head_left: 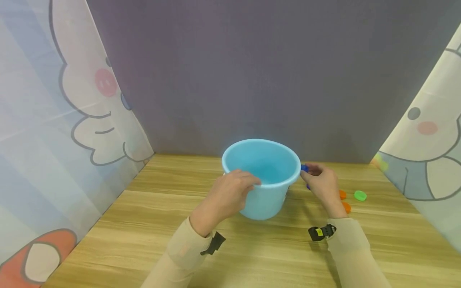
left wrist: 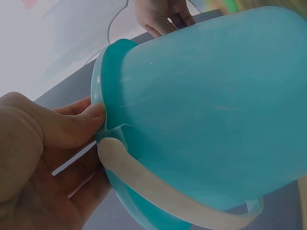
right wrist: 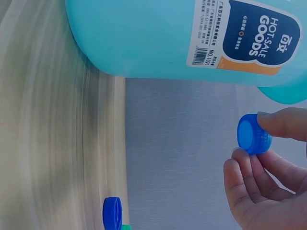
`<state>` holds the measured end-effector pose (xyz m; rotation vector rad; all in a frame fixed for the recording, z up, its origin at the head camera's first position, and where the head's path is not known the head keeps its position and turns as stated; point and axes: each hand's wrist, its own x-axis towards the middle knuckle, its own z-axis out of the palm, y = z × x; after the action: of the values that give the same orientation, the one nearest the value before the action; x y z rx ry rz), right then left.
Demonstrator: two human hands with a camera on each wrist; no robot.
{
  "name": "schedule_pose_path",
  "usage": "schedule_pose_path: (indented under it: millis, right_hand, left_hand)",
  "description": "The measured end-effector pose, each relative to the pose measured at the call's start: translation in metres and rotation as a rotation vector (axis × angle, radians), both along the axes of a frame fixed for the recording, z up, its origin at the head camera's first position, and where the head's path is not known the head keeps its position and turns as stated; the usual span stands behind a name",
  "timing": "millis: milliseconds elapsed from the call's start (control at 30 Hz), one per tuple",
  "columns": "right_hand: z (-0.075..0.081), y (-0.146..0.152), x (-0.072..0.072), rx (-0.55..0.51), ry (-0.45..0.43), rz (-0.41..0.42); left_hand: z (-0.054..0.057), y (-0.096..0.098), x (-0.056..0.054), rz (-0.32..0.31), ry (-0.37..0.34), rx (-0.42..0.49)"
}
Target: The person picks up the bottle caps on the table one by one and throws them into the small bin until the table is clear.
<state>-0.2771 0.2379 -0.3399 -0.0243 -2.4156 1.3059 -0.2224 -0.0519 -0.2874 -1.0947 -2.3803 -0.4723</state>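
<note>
A light blue plastic bucket (head_left: 264, 202) stands on the wooden table, its mouth facing up. My left hand (head_left: 230, 194) grips the near left of its rim, thumb outside, as the left wrist view shows. Close to that grip, a white handle (left wrist: 177, 194) hangs from the rim. Just outside the bucket's right rim, my right hand (head_left: 323, 182) pinches a blue bottle cap (right wrist: 253, 134) between thumb and fingers. Below that hand, a second blue cap (right wrist: 112, 213) lies on the table, mostly hidden by the hand in the head view.
Right of the bucket, two orange caps (head_left: 346, 207) lie partly behind my right wrist, with a green cap (head_left: 360, 195) farther right. A dark grey panel (head_left: 259, 72) closes off the table's back. Printed cloths (head_left: 101, 132) hang along both sides.
</note>
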Motion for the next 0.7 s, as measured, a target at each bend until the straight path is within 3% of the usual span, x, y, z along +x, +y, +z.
schedule_pose_path:
  millis: [267,700]
  right_hand:
    - [0.0024,0.0026,0.0012,0.017,0.003,-0.019]
    - [0.0071,-0.0006,0.0037,0.036,0.081,-0.047]
  left_hand:
    - [0.0001,0.0005,0.0000,0.003,-0.003,0.004]
    - [0.0010,0.0004,0.0007,0.004,-0.014,0.005]
